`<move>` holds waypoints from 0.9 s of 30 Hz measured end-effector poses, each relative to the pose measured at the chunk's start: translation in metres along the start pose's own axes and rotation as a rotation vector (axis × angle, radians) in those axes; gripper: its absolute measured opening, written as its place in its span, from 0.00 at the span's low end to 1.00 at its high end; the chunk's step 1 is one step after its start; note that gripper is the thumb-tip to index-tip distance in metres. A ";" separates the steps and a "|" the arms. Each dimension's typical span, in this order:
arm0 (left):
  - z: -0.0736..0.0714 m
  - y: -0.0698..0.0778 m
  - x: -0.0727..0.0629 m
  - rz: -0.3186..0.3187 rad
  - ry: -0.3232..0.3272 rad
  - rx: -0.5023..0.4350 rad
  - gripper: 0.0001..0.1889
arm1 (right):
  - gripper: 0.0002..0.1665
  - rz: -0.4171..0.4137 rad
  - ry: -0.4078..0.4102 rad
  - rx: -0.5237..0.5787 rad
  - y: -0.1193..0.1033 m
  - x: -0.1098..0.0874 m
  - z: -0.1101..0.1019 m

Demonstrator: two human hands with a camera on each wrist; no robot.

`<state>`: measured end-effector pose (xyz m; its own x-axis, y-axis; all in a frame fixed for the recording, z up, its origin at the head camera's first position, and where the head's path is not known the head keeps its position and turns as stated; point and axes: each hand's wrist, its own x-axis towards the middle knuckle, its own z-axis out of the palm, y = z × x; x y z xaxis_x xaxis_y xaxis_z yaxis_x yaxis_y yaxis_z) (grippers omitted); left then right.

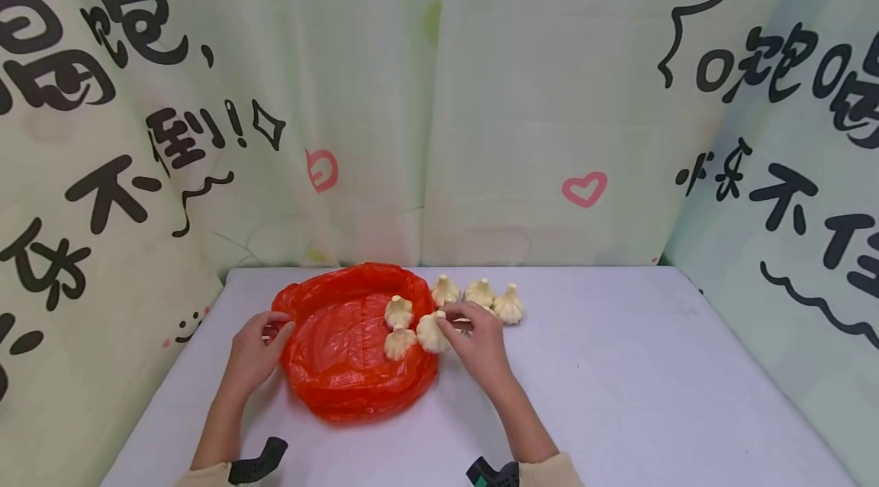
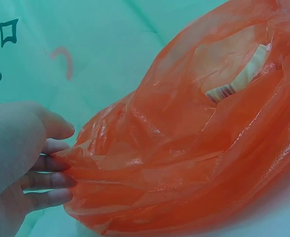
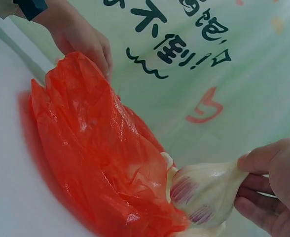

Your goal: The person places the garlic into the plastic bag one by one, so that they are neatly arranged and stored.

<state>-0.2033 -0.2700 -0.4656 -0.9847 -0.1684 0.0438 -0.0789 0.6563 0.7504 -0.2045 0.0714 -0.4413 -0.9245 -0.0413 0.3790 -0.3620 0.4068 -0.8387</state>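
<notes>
Head view shows us two bulbs (image 1: 399, 312) in the bag (image 1: 343, 398) our straight-fingered left hand (image 1: 254, 353) touches, while right wrist adds purple streaks on the garlic (image 3: 208, 193) our right hand (image 1: 478, 342) pinches at the rim (image 1: 420, 290).

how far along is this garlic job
Partway, if the garlic is going into the bag. Done: two bulbs lie inside the red bag. In hand: the right hand holds another bulb at the bag's rim, while the left hand touches the opposite edge. Left: at least three loose bulbs outside, on the table.
</notes>
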 end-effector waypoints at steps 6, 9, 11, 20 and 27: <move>0.000 0.000 0.000 0.001 0.005 -0.003 0.19 | 0.10 -0.020 -0.007 0.014 -0.008 0.002 0.003; 0.001 -0.001 0.000 0.002 0.005 -0.003 0.19 | 0.09 -0.040 -0.007 0.030 -0.012 0.003 0.005; 0.001 -0.001 0.000 0.004 0.004 0.001 0.19 | 0.09 -0.051 -0.007 0.036 -0.014 0.003 0.007; -0.001 0.001 0.001 0.023 0.009 0.004 0.19 | 0.09 -0.062 -0.041 0.004 -0.023 0.005 0.016; -0.001 0.003 0.000 0.021 0.012 0.005 0.18 | 0.11 -0.048 -0.084 0.020 -0.031 0.005 0.024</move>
<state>-0.2031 -0.2688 -0.4630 -0.9843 -0.1634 0.0671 -0.0593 0.6633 0.7460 -0.2007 0.0372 -0.4228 -0.9124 -0.1374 0.3854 -0.4078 0.3838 -0.8285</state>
